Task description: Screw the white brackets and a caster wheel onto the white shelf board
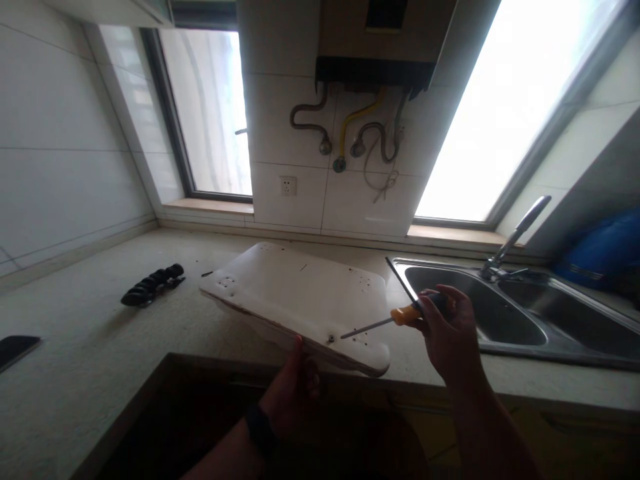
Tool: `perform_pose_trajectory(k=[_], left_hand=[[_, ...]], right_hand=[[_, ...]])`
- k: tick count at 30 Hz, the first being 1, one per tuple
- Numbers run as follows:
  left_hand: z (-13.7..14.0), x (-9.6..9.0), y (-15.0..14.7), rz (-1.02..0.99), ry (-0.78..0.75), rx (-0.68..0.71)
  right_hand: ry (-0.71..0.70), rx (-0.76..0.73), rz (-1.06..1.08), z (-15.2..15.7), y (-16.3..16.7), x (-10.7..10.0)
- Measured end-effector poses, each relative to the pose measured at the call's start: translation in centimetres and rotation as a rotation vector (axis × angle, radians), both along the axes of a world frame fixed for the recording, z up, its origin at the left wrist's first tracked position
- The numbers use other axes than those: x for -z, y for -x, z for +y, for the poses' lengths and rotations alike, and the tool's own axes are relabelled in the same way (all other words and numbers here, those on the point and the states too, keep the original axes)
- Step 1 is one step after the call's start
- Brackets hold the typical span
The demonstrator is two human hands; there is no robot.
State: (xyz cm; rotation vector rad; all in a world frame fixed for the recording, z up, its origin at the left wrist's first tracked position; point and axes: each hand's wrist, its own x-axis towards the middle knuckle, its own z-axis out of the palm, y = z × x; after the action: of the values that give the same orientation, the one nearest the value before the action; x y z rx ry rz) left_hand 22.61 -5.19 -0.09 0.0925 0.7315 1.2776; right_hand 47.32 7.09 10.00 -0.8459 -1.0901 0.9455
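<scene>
A thick white board (pixel 295 287) with rounded corners lies on the worktop, its near edge raised over the counter's front. Groups of small holes mark its corners, and a metal fitting (pixel 331 339) sits near its front edge. My left hand (pixel 299 377) grips that edge, thumb on top and fingers curled below. In my right hand (pixel 450 327) is a screwdriver (pixel 405 315) with an orange and black handle. Its tip points left, just beside the fitting; I cannot tell whether they touch. A thin dark rod (pixel 401 279) also sticks up from my right hand.
Black casters (pixel 153 285) lie in a row on the worktop (pixel 165 333) at left, near a dark flat object (pixel 19 348). A double steel sink (pixel 475 313) with a tap (pixel 517 237) is at right. Hoses (pixel 345 133) hang from a wall heater (pixel 385 40).
</scene>
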Motion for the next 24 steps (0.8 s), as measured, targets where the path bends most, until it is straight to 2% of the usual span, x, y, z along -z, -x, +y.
perform_pose_trajectory(k=[1, 4, 6, 12, 16, 24], left_hand=[[-0.2, -0.1, 0.2, 0.008, 0.005, 0.0], [-0.5, -0.3, 0.9, 0.026, 0.006, 0.018], [-0.6, -0.2, 1.3, 0.006, 0.002, 0.023], [-1.3, 0.0, 2.0, -0.027, -0.016, 0.022], [-1.4, -0.1, 2.0, -0.026, -0.011, 0.035], [-1.5, -0.7, 2.1, -0.013, 0.007, 0.041]], right_hand=[[-0.041, -0.017, -0.054, -0.2, 0.9, -0.9], [-0.293, -0.093, -0.304, -0.7, 3.2, -3.2], [-0.387, -0.138, -0.399, -0.9, 4.3, -4.2], [-0.463, -0.159, -0.565, -1.5, 5.7, -5.6], [-0.527, -0.111, -0.639, -2.0, 5.7, -6.0], [-0.572, -0.115, -0.685, -2.5, 5.6, -6.5]])
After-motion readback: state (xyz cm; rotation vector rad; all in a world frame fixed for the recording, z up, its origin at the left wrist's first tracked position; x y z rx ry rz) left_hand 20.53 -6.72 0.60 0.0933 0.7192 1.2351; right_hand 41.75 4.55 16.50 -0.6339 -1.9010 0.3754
